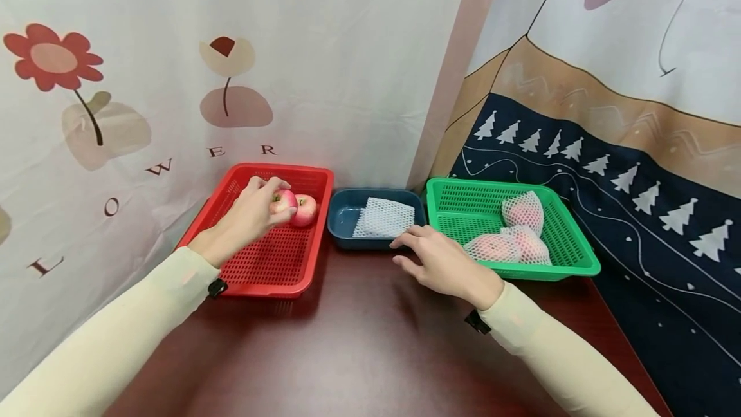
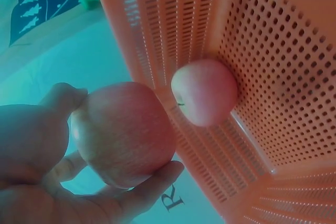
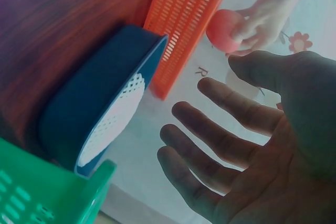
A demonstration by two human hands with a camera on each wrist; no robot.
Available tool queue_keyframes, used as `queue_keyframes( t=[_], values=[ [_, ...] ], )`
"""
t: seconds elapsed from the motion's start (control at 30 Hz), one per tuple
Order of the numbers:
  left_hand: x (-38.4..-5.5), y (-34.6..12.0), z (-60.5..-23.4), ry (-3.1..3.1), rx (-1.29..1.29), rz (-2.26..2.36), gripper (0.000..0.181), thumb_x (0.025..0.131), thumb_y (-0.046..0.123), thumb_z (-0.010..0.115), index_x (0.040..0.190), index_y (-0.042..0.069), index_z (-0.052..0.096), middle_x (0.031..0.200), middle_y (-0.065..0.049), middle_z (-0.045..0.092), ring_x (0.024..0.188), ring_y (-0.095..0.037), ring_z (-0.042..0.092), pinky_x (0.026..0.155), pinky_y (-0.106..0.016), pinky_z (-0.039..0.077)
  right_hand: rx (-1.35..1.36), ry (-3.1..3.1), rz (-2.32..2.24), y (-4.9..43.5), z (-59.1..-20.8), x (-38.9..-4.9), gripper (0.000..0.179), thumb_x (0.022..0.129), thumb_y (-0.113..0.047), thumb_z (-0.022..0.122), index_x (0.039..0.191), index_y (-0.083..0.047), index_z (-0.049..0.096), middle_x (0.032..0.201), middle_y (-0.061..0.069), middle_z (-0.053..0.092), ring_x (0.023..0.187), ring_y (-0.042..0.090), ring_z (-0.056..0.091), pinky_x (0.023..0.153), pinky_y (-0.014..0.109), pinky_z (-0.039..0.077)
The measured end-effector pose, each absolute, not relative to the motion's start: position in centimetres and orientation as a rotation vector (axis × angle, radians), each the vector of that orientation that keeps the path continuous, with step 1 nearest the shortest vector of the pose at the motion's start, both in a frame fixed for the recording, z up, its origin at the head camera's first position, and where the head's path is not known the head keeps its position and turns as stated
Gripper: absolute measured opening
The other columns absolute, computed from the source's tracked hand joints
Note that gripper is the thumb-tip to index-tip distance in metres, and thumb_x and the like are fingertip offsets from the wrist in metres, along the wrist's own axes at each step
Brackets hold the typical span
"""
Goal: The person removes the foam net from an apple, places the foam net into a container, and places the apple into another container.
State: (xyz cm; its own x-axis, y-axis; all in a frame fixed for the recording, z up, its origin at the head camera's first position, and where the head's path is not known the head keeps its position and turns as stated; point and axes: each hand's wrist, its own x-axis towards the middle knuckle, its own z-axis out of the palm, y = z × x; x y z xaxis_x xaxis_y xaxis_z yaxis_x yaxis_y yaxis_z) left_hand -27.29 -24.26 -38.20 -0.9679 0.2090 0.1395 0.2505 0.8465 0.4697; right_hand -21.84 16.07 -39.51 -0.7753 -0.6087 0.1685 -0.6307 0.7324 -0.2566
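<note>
My left hand (image 1: 255,208) grips a red-and-yellow apple (image 2: 126,132) between thumb and fingers, over the red basket (image 1: 301,288). A second apple (image 1: 305,210) lies inside that basket, just beyond the held one. My right hand (image 1: 442,262) hovers with fingers spread and nothing in it, at the near right corner of a small dark blue bin (image 1: 341,242). White foam net sleeves (image 1: 384,217) lie in the bin. In the right wrist view the palm and all the fingers (image 3: 226,145) show, loosely extended.
To the right stands a green basket (image 1: 463,186) holding three apples in white foam nets (image 1: 523,212). All the containers sit on a dark reddish-brown table (image 1: 370,340). Behind them hangs a printed curtain (image 1: 347,69), close to their far sides.
</note>
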Motion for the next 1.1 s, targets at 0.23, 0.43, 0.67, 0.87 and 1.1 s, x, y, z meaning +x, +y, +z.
queue_keyframes(
  t=[0.23,0.43,0.67,0.87,1.1],
  values=[
    [-27.9,-24.9,-38.0,-2.959,-0.342,-0.738,0.060,0.111,0.030,0.079,0.159,0.001,0.057,0.149,-0.037,0.053,0.125,-0.051,0.057,0.102,-0.067,0.059,1.000,-2.847,0.485,17.0,-39.3,-21.8,0.031,0.113,-0.030,0.080,0.138,-0.013,0.083,0.137,0.010,0.080,0.126,0.028,0.075,0.109,0.051,0.068],
    [-28.3,-25.3,-38.1,-2.951,-0.345,-0.736,0.060,0.111,0.027,0.079,0.158,-0.002,0.057,0.146,-0.038,0.056,0.127,-0.051,0.056,0.104,-0.068,0.057,0.979,-2.847,0.506,17.9,-39.1,-21.9,0.030,0.113,-0.027,0.079,0.139,-0.012,0.082,0.137,0.011,0.080,0.130,0.031,0.075,0.113,0.053,0.066],
    [-29.1,-25.8,-38.7,-2.969,-0.325,-0.728,0.060,0.111,0.026,0.078,0.158,-0.002,0.055,0.144,-0.037,0.055,0.126,-0.052,0.057,0.106,-0.070,0.055,0.938,-2.844,0.534,19.1,-38.7,-21.9,0.031,0.112,-0.026,0.081,0.138,-0.010,0.083,0.137,0.013,0.081,0.130,0.034,0.075,0.115,0.057,0.065],
    [-29.9,-26.5,-38.9,-3.006,-0.288,-0.694,0.061,0.111,0.028,0.079,0.157,-0.004,0.054,0.147,-0.041,0.054,0.132,-0.056,0.055,0.113,-0.074,0.051,0.898,-2.844,0.560,19.9,-38.4,-22.0,0.032,0.111,-0.026,0.082,0.138,-0.010,0.083,0.136,0.013,0.081,0.126,0.033,0.075,0.112,0.057,0.066],
    [-30.7,-27.3,-39.0,-3.072,-0.236,-0.669,0.064,0.112,0.028,0.078,0.159,-0.005,0.050,0.152,-0.041,0.053,0.137,-0.054,0.052,0.112,-0.072,0.054,0.872,-2.849,0.555,20.5,-38.2,-22.1,0.031,0.112,-0.027,0.080,0.137,-0.009,0.083,0.135,0.012,0.081,0.125,0.034,0.075,0.110,0.057,0.066]
  ],
)
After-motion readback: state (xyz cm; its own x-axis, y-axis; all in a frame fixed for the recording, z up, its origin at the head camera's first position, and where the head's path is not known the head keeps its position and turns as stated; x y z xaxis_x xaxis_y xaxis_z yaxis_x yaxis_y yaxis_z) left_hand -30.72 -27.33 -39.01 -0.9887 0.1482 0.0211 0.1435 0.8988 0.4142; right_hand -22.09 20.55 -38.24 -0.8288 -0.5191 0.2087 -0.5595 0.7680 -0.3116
